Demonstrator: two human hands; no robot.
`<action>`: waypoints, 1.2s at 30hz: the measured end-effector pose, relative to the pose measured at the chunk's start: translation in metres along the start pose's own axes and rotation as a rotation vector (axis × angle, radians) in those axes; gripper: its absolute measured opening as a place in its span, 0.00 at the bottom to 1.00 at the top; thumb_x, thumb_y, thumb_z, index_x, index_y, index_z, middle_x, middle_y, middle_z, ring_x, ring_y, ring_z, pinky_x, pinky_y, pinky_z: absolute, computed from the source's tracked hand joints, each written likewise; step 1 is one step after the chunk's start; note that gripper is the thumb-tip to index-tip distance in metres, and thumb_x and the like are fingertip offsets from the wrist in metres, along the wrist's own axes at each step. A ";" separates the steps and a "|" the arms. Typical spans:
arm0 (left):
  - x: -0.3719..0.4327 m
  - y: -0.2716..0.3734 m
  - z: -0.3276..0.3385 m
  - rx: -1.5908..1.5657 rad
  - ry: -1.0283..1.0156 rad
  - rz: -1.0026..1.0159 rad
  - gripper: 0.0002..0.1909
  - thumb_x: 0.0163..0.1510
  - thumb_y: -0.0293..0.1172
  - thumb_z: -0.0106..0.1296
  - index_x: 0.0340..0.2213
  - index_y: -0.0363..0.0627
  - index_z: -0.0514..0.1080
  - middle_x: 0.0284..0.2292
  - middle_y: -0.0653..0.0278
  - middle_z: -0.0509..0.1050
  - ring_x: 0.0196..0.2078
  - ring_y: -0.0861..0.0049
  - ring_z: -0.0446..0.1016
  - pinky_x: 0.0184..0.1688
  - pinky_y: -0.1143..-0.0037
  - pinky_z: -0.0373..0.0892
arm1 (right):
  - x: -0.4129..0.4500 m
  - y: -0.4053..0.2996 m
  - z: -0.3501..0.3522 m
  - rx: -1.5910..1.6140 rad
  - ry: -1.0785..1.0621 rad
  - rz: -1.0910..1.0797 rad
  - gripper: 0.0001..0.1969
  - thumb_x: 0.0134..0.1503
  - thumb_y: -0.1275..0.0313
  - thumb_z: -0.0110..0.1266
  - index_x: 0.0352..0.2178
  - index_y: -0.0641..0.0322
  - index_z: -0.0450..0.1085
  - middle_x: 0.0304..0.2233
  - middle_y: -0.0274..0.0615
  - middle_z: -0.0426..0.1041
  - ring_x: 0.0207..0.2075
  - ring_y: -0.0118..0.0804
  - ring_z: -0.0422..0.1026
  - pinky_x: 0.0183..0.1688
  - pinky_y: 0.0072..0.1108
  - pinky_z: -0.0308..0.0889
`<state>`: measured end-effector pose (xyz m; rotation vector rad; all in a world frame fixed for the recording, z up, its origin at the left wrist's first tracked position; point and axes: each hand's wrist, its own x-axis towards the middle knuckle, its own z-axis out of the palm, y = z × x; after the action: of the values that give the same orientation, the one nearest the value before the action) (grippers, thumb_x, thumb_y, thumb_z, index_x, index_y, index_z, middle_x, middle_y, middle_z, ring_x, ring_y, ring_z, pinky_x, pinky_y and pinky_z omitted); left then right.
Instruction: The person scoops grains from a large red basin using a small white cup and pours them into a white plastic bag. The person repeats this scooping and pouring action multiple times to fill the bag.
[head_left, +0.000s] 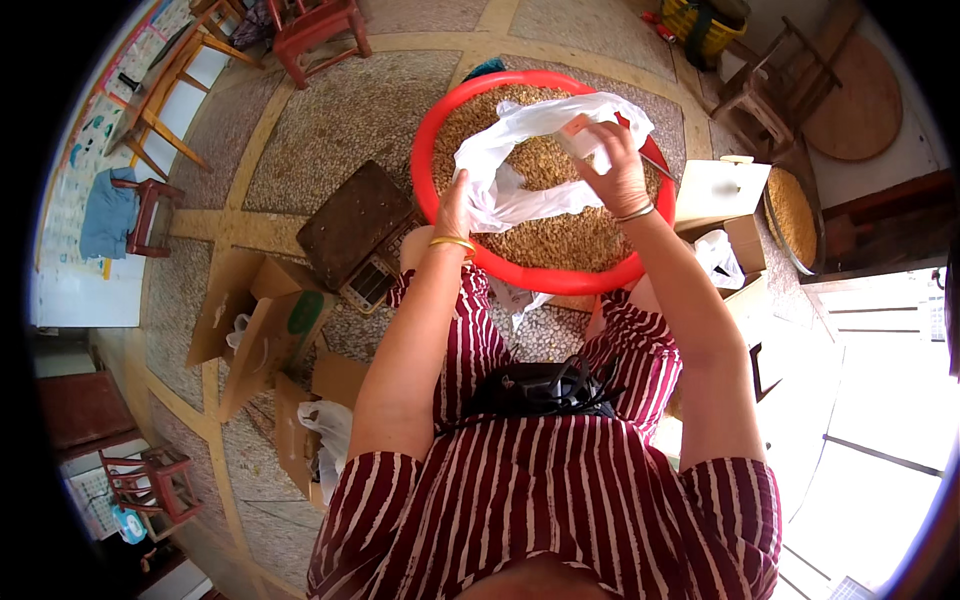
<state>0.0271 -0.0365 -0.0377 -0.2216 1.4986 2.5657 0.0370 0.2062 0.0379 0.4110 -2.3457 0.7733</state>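
Note:
A white plastic bag (525, 202) is spread wide above a red round basin (429, 172) of loose tan-brown dried bits (577, 244), whose exact kind I cannot tell. My left hand (454, 206), with a gold bangle at the wrist, grips the bag's left edge. On the right side, my right hand (616, 169), wearing a pale bangle, holds a small whitish piece with an orange-red patch (575, 133) between thumb and fingers, at the bag's far right part. A thin metal rod or handle (658, 166) leans at the basin's right rim.
A dark brown box (356, 221) stands left of the basin, with open cardboard boxes (274, 337) nearer on the left. Right of it are a white box panel (720, 187), a white bag (718, 259) and a round tray of yellow grain (791, 214). Red wooden chairs (319, 34) stand farther off.

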 end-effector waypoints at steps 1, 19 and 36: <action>-0.001 0.001 0.002 -0.001 0.007 0.007 0.29 0.49 0.49 0.43 0.39 0.30 0.64 0.35 0.59 0.69 0.35 0.74 0.68 0.38 0.78 0.64 | -0.005 0.003 -0.004 0.135 0.085 0.091 0.25 0.39 0.75 0.57 0.42 0.56 0.62 0.39 0.46 0.63 0.37 0.41 0.66 0.39 0.25 0.65; -0.011 0.018 0.016 0.064 -0.035 0.021 0.31 0.53 0.50 0.35 0.46 0.32 0.58 0.42 0.55 0.65 0.44 0.70 0.65 0.46 0.72 0.63 | -0.117 0.072 0.038 -0.199 -0.450 0.411 0.16 0.45 0.63 0.49 0.34 0.61 0.67 0.26 0.50 0.69 0.29 0.46 0.68 0.34 0.31 0.64; -0.013 0.019 0.019 0.036 -0.013 -0.004 0.30 0.53 0.49 0.37 0.46 0.31 0.58 0.42 0.55 0.65 0.44 0.69 0.65 0.45 0.72 0.63 | -0.137 0.074 0.052 0.551 -0.443 1.032 0.22 0.44 0.61 0.54 0.39 0.65 0.65 0.30 0.42 0.70 0.30 0.35 0.70 0.33 0.24 0.68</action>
<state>0.0345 -0.0296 -0.0098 -0.2026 1.5371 2.5295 0.0818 0.2442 -0.1156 -0.5473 -2.6620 1.9861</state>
